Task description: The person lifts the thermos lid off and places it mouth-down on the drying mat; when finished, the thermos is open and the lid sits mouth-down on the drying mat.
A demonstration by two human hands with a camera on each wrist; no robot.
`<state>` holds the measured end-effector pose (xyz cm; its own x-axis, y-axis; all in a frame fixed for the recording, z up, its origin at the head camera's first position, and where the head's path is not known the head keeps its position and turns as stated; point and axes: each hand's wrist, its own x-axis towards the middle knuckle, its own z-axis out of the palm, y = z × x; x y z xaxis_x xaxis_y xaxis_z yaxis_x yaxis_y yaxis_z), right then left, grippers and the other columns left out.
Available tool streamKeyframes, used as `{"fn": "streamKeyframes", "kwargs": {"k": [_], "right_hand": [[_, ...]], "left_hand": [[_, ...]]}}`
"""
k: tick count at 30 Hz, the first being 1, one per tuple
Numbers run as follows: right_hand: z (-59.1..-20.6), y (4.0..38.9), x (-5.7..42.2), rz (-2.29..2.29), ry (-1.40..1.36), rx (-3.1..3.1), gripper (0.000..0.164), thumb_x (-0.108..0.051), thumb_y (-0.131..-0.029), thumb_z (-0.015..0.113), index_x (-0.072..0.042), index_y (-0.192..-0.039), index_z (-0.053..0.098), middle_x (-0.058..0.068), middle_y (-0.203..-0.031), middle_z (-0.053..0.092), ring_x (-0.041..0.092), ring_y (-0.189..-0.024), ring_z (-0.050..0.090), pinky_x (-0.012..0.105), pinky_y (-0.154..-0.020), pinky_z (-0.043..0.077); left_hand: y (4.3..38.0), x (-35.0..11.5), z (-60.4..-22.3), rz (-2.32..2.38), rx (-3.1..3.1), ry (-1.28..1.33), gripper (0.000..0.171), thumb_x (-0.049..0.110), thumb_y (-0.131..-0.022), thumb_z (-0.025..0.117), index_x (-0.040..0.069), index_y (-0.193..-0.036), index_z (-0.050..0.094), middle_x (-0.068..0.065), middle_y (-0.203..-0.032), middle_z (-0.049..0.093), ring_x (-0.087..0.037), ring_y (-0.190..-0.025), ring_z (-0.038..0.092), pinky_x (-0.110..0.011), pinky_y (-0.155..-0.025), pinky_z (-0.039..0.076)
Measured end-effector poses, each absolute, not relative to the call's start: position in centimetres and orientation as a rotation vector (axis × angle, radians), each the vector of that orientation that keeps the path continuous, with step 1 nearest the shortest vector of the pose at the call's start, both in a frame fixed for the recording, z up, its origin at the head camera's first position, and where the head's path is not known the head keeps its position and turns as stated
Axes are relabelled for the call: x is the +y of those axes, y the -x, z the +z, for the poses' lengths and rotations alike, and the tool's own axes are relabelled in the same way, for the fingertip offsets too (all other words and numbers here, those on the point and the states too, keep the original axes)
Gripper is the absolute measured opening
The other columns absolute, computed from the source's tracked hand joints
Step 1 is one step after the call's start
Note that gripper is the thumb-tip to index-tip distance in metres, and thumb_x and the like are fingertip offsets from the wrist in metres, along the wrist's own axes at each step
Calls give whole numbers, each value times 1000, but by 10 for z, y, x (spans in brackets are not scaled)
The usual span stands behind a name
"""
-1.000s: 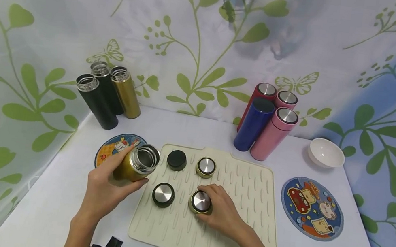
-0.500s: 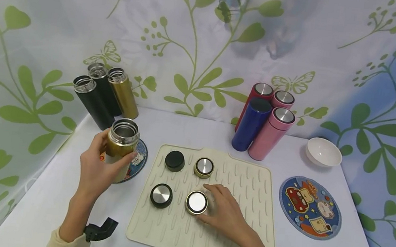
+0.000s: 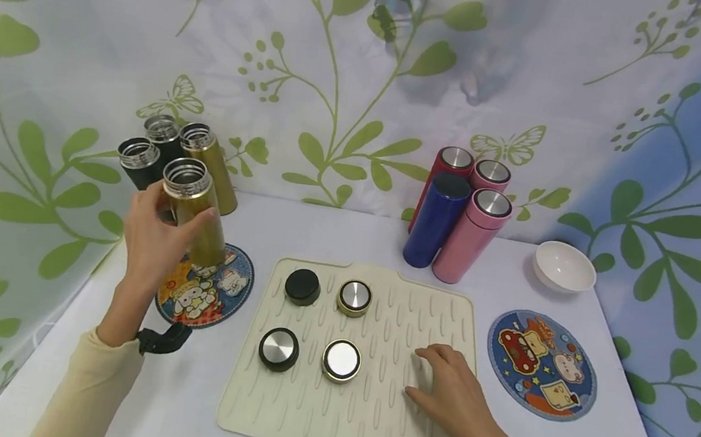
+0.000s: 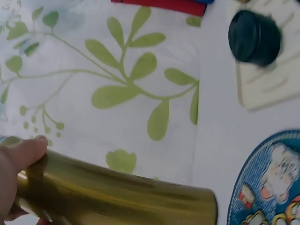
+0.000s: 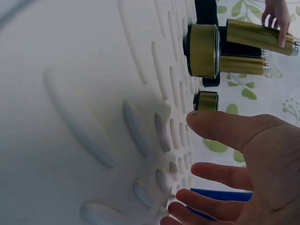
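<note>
My left hand (image 3: 154,236) grips a lidless gold thermos (image 3: 209,235) near its steel mouth, above the left round mat (image 3: 235,285) and in front of the other open bottles. In the left wrist view the gold thermos body (image 4: 131,192) stretches away from my thumb. My right hand (image 3: 453,396) holds nothing, fingers loosely spread over the right part of the cream drying mat (image 3: 366,422). On that mat sit two gold-rimmed lids (image 3: 341,360) and two black ones, a silver-topped lid (image 3: 278,349) and an all-black lid (image 3: 302,286).
Two black bottles (image 3: 138,162) and another gold thermos (image 3: 222,175) stand lidless at the back left. At the back right are capped bottles: a blue one (image 3: 436,221), a red one and two pink ones. A white bowl (image 3: 564,267) and a second round mat (image 3: 541,365) lie right.
My left hand has carried the gold thermos left and back toward the other open bottles. My right hand has let go of the gold-rimmed lid and moved right.
</note>
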<state>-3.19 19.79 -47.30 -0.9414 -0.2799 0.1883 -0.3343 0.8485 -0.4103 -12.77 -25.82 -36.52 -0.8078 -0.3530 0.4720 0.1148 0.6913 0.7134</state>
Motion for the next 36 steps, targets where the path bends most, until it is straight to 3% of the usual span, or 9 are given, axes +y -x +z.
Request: {"fn": "streamKeyframes", "kwargs": {"k": [12,20,27,36], "right_hand": [[-479,23,202,685,-530,-2854,50,-24,-65,94,-7,-106,71,9,-113,62,29,-104,56,47,-83,51],[-478,25,202,635,-525,-2879,50,-27,-66,93,-8,-107,71,9,-114,63,29,-104,56,46,-84,51],[-476,28,200,595,-514,-2896,49,-27,-66,92,-8,-106,71,7,-112,63,29,-102,55,45,-82,51],[-483,30,200,572,-538,-2894,50,-28,-67,93,-9,-107,71,6,-111,61,28,-102,55,45,-78,52]], "left_hand": [[183,-279,-389,-956,-2184,-247,57,25,-75,89,0,-120,65,-21,-104,62,-37,-102,52,-49,-90,36],[196,-282,-404,-1022,-2180,-323,60,21,-77,87,3,-129,63,-16,-116,65,-30,-106,58,-45,-91,42],[201,-283,-411,-1109,-2131,-362,71,29,-80,85,6,-136,48,-13,-126,62,-26,-112,61,-40,-95,49],[197,-294,-399,-700,-2370,-512,76,50,-81,79,2,-132,51,-23,-104,66,-43,-89,63,-57,-70,46]]}}
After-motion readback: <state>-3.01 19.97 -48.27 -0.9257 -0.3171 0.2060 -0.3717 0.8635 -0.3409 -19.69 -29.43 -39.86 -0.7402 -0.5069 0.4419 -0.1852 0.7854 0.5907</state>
